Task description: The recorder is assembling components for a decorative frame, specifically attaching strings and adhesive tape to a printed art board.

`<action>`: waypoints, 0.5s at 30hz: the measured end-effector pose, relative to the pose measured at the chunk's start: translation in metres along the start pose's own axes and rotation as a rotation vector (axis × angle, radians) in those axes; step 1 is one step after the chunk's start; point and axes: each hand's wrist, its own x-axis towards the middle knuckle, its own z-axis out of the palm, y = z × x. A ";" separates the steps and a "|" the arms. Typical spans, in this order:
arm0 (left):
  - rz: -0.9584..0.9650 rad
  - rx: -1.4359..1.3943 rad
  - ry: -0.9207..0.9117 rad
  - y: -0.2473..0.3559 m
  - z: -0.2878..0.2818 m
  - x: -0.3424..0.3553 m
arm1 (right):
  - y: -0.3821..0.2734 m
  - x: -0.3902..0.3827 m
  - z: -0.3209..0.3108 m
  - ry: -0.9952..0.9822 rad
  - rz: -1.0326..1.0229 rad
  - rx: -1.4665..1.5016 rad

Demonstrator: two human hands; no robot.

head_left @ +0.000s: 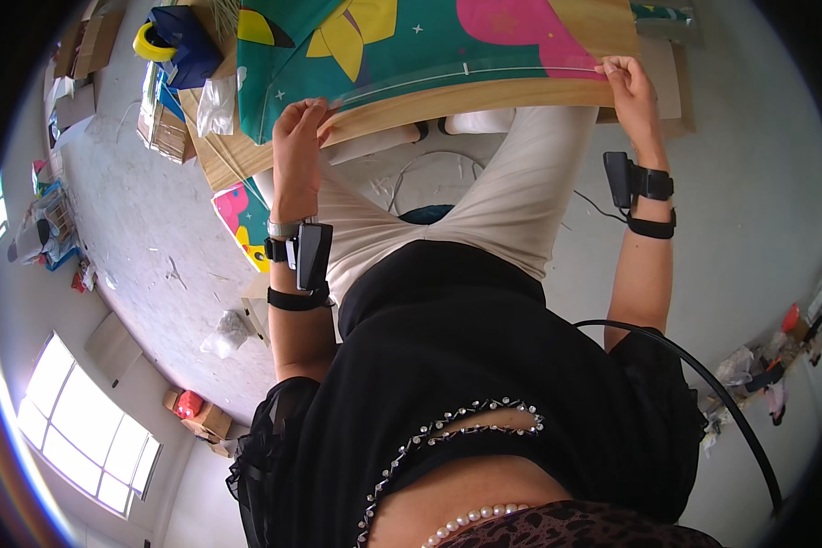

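Note:
On the wooden table in front of me lies a green printed sheet [411,68] with yellow and pink shapes. It seems to be inside a clear plastic zip bag, whose white zip strip [534,69] runs along the near edge and carries a small white slider. My left hand [299,137] pinches the left end of this edge, fingers closed. At the right end, my right hand [632,100] grips the corner between thumb and fingers. The strip is stretched nearly straight between both hands.
The wooden table [484,94] ends just above my knees. A yellow tape roll [154,43] rests against a dark blue package [192,50] at the far left. Crumpled clear plastic [216,108] lies at the table's left side. Another printed sheet [244,219] hangs below it.

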 end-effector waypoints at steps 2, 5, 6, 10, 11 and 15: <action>0.005 -0.001 0.003 0.000 0.001 -0.001 | -0.003 -0.001 0.000 0.001 0.005 -0.002; 0.005 0.004 0.001 0.000 0.001 -0.001 | -0.004 -0.002 -0.001 0.001 0.008 -0.019; 0.005 0.004 0.000 0.000 0.001 -0.001 | -0.004 -0.002 0.000 -0.001 0.009 -0.014; 0.012 0.005 -0.003 0.000 -0.001 -0.001 | -0.004 -0.001 0.000 -0.005 -0.005 -0.039; 0.015 0.006 -0.005 0.001 -0.001 -0.001 | -0.001 -0.001 0.001 -0.007 -0.003 -0.037; 0.019 0.021 -0.005 0.005 0.001 -0.005 | 0.010 0.000 -0.001 -0.012 -0.031 0.004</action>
